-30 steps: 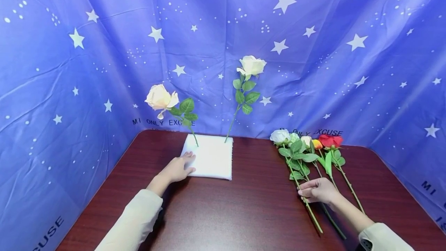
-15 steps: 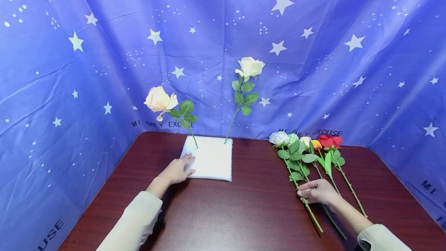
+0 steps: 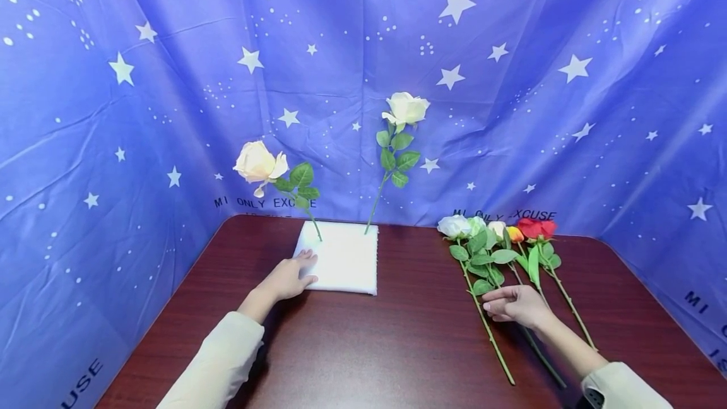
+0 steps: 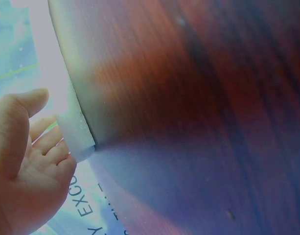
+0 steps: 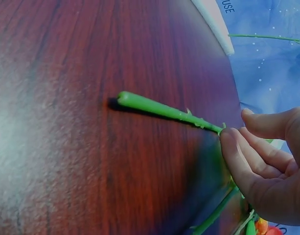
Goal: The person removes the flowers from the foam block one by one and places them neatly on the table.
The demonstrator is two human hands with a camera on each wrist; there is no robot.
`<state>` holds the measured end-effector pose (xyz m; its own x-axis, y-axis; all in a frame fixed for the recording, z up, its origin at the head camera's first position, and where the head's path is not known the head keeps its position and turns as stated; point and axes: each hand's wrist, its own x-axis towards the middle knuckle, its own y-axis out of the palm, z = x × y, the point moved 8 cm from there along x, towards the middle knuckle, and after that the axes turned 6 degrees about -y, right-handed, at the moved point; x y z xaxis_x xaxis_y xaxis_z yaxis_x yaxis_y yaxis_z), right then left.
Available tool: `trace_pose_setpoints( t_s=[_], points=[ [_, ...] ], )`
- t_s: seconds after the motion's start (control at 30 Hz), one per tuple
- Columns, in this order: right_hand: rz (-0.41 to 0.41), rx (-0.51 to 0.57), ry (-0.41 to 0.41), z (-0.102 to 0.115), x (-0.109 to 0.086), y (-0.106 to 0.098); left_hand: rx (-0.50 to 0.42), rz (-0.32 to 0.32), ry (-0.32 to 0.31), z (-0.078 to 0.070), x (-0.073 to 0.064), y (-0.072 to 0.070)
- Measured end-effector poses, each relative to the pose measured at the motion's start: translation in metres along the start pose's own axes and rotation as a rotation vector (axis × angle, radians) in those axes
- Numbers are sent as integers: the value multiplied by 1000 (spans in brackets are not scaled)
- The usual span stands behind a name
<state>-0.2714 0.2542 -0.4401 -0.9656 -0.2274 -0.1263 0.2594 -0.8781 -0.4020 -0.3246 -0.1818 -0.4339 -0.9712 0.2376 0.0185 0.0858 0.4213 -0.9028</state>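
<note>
My left hand (image 3: 289, 276) rests with extended fingers on the left front corner of a white foam block (image 3: 348, 264); in the left wrist view the thumb (image 4: 34, 102) stands apart from the fingers. A pale peach rose (image 3: 258, 161) and a cream rose (image 3: 406, 109) stand in the block's back part, the first leaning left. My right hand (image 3: 519, 307) is at the stem (image 3: 493, 336) of a white rose (image 3: 454, 226) lying on the table. In the right wrist view its thumb and index finger are apart, the fingertips right beside that green stem (image 5: 154, 106).
Beside the white rose lie a pale green flower (image 3: 476, 226), a small cream flower (image 3: 496, 228), an orange-yellow tulip (image 3: 515, 235) and a red rose (image 3: 536, 228), stems toward me. Blue star-printed cloth (image 3: 341, 36) hangs behind the dark red-brown table (image 3: 397, 346).
The white rose's stem has shifted left and the right hand's fingers have parted from their pinch on it, moving slightly up. The left hand stays on the foam block.
</note>
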Motion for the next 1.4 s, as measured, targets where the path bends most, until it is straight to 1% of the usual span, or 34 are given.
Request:
trace_pose_setpoints(
  t_s=[0.27,0.47,0.7,0.8,1.0,1.17,1.4],
  points=[
    [-10,-5,-54,11,9,5,0,8,3,0,-2,0],
    [-2,-4,-103,21,20,14,5,4,2,1,0,0],
    [-12,-4,-117,30,32,25,-8,-4,8,0,0,0],
    [-8,25,-120,34,38,29,-5,-5,11,0,-1,0],
    [-30,71,-104,42,50,34,0,-6,10,1,0,-1],
    [-32,68,-136,52,57,39,-8,-5,0,2,0,-1],
    [-40,118,-156,65,66,48,-6,-5,-7,3,2,3]
  ],
)
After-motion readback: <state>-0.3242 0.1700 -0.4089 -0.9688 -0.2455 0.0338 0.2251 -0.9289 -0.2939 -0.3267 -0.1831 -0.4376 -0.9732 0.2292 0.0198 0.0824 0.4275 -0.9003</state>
